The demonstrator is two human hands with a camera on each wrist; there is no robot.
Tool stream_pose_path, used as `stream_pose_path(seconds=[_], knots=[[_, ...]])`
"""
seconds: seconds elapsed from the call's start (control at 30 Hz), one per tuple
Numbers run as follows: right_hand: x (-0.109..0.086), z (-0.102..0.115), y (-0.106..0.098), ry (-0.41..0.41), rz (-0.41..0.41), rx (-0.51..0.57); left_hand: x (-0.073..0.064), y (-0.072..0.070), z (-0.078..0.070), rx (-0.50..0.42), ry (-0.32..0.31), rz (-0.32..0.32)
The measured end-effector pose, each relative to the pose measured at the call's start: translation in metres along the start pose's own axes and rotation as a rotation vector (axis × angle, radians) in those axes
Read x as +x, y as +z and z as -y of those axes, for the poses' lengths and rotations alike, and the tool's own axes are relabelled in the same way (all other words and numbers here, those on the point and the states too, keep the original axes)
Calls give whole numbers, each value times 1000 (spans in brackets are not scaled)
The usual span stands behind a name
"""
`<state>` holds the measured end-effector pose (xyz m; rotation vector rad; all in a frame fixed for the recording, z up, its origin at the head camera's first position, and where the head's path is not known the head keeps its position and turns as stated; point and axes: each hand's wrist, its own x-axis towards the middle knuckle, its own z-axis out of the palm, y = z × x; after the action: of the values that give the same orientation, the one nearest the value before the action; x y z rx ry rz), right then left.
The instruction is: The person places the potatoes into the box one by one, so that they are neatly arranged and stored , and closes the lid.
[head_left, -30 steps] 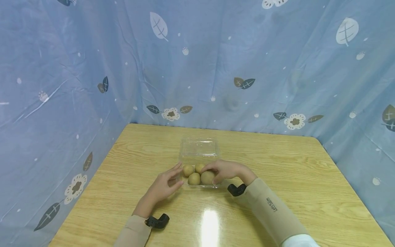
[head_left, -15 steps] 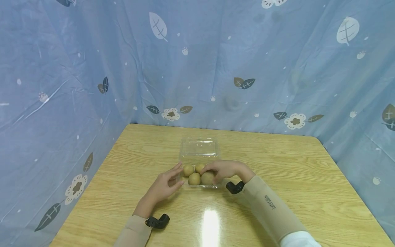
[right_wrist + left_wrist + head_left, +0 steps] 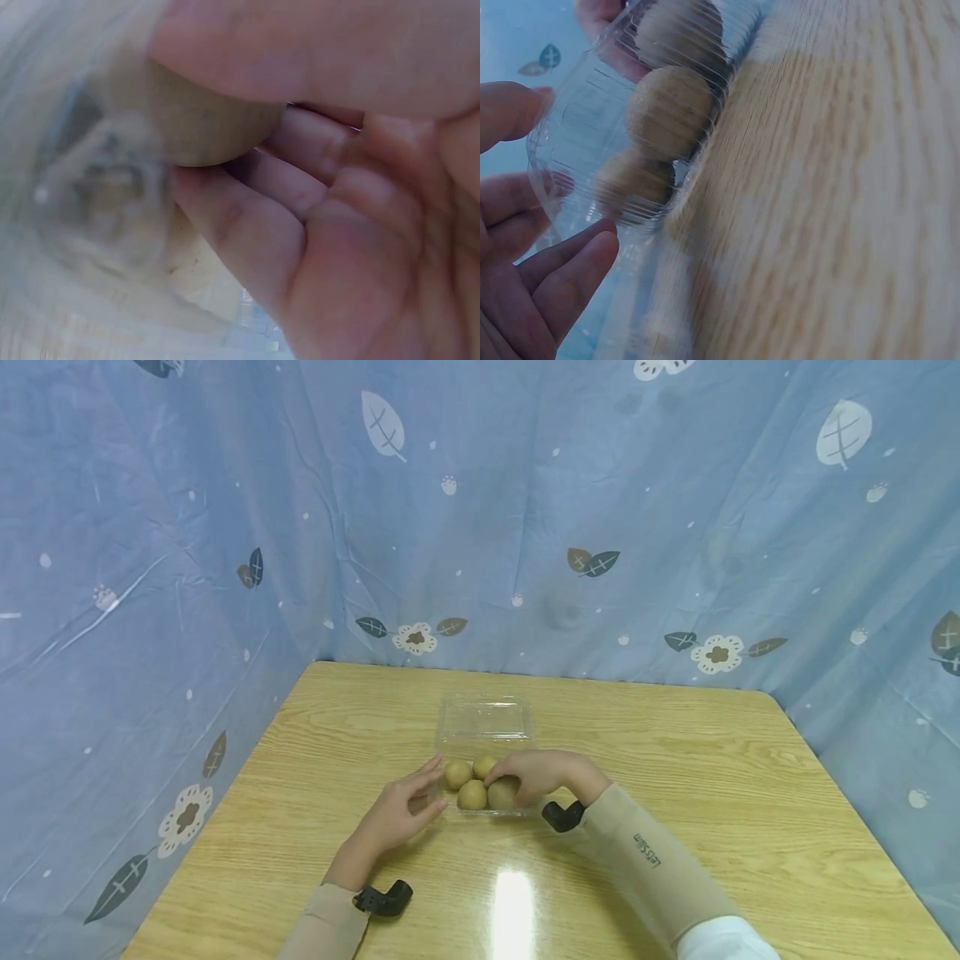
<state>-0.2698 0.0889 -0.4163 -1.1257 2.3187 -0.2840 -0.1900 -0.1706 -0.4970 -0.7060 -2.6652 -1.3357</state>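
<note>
A clear plastic clamshell box (image 3: pixel 491 812) lies on the table with its lid (image 3: pixel 483 718) folded back behind it. In the head view, yellowish-brown round fruits (image 3: pixel 472 794) sit in its left and middle part. My right hand (image 3: pixel 546 774) reaches into the right end and grips a darker round brown fruit (image 3: pixel 502 795) between thumb and fingers; the right wrist view shows this brown fruit (image 3: pixel 217 127) tucked under the thumb. At the left end, my left hand (image 3: pixel 397 808) has its fingers spread at the wall. The left wrist view shows fingertips (image 3: pixel 600 244) by the ribbed plastic.
The wooden table (image 3: pixel 675 760) carries the box near its middle. A blue patterned curtain (image 3: pixel 480 510) hangs along the back and sides. Black wrist cameras are strapped to both wrists, the right one (image 3: pixel 562 817) close beside the box.
My right hand and forearm have shifted slightly left, and the darker fruit has moved a little left with them. The left hand has stayed in place.
</note>
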Motion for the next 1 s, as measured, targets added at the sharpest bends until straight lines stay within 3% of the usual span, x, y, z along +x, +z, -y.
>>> stream_pose_path(seconds=[0.33,0.5,0.83,1.0], knots=[[1,0,5,-44,-38,-46,0,0,1,-2,4,-7],[-1,-1,6,-24,-54,-51,0,0,1,-1,6,-10],[-5,1,2,7,-56,26,0,1,2,-5,6,-8],[-4,-4,2,-22,-74,32,0,0,3,-11,1,-5]])
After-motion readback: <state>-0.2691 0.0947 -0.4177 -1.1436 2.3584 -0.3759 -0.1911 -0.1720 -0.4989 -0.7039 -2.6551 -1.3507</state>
